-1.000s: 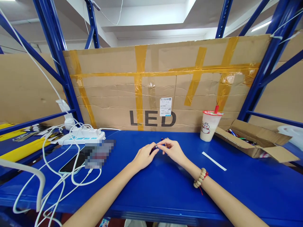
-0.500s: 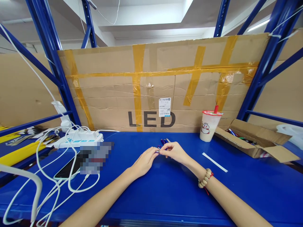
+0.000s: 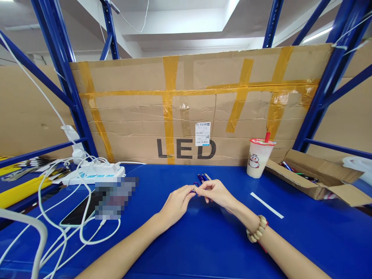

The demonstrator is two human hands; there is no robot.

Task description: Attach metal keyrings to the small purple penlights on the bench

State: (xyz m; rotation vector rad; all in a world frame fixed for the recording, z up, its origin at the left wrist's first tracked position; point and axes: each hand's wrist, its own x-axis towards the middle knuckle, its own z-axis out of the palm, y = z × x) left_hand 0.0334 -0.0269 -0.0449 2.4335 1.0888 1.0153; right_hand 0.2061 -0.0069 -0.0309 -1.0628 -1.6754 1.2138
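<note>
My left hand and my right hand meet over the middle of the blue shelf top. Their fingertips pinch together on a small dark blue pen-like item, too small to name surely. Just behind my right hand a few blue pens lie on the shelf top. A beaded bracelet sits on my right wrist.
A taped cardboard sheet marked LED walls off the back. A lidded drink cup and an open cardboard box of pens stand at the right, a white strip before them. Left: power strip, white cables, phone.
Both hands have drawn slightly toward me while staying pinched together. The pens behind my right hand have come into view. The camera has tilted a little.
</note>
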